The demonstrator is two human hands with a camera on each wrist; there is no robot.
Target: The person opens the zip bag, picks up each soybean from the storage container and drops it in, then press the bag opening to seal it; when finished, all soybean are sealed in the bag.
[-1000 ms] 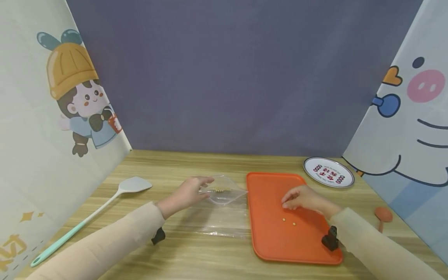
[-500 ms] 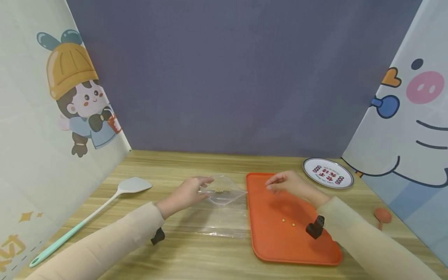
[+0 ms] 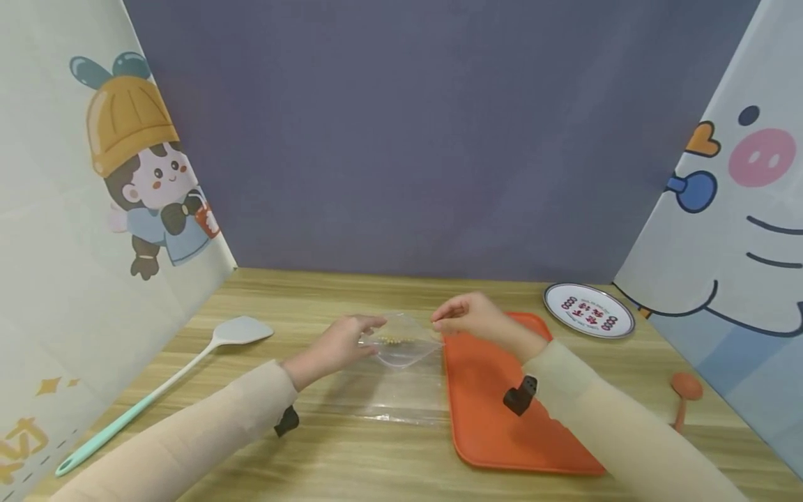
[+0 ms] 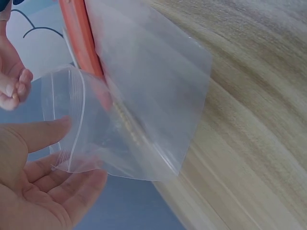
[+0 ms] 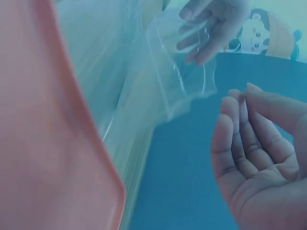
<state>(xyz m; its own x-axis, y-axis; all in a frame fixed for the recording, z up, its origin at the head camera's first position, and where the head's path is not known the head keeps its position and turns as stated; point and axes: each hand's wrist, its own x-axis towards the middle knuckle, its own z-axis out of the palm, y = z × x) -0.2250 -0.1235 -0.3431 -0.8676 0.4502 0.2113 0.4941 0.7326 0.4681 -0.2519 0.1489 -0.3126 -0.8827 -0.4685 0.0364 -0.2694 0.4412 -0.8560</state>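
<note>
In the head view my left hand (image 3: 339,345) grips the left side of a clear zip bag (image 3: 392,394) at its mouth, which gapes. The left wrist view has the thumb in front of the film and the fingers behind it. Small round yellow soybeans (image 3: 395,340) show inside the bag. My right hand (image 3: 475,321) is near the right corner of the bag mouth, over the left edge of the orange tray (image 3: 489,432). Its thumb and fingertips pinch a tiny yellowish soybean (image 4: 16,97), partly hidden by the fingers. The right forearm covers part of the tray.
A white spatula (image 3: 241,332) with a mint handle lies at the left. At the back right is a white plate (image 3: 590,310) with red print, and a red spoon (image 3: 686,387) lies right of the tray. Printed walls enclose the table.
My right hand has risen from the tray and moved left to the bag mouth. The two soybeans seen on the tray are now hidden behind the right arm. The left hand has stayed still.
</note>
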